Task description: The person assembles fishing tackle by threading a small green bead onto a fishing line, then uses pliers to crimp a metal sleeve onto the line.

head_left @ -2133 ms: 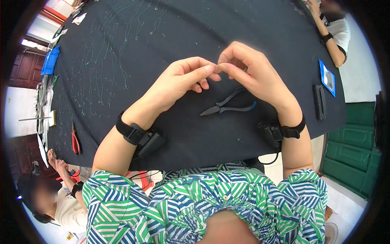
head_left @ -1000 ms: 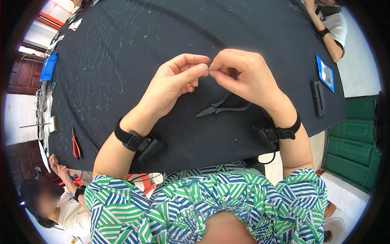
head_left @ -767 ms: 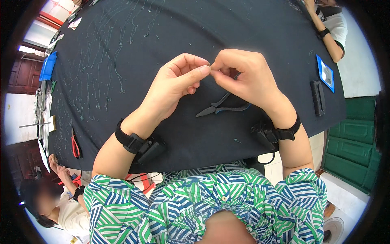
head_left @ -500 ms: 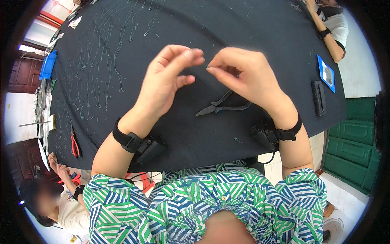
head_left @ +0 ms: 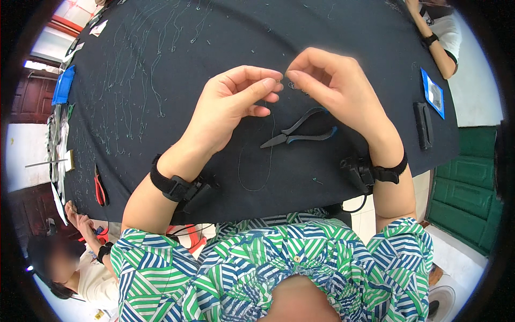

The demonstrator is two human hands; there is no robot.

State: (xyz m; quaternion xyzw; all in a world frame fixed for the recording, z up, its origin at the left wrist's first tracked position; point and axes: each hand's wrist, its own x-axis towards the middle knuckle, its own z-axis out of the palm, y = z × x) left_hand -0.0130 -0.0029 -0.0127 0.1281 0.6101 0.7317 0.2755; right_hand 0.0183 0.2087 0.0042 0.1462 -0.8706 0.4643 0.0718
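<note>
Above the dark cloth, my left hand (head_left: pixel 228 104) pinches thumb against fingertips. A thin dark thread (head_left: pixel 255 190) hangs below it in a long loop over the cloth. Close beside, my right hand (head_left: pixel 340 86) is also pinched, its fingertips almost meeting the left ones. A small curled bit of thread or wire (head_left: pixel 292 85) shows under the right thumb; its exact kind is too small to tell. Black pliers with blue-tipped handles (head_left: pixel 292 138) lie partly spread on the cloth below my hands, touched by neither.
Many fine threads (head_left: pixel 160 80) lie across the left of the cloth-covered table (head_left: pixel 214 27). Red-handled pliers (head_left: pixel 100 190) are at the left edge. On the right are a blue-edged packet (head_left: pixel 432 93) and a black case (head_left: pixel 422 126). Other people sit lower left and upper right.
My hands have come closer together, the left moving right and its fingers closing in. The hanging thread loop and the small curled bit now show.
</note>
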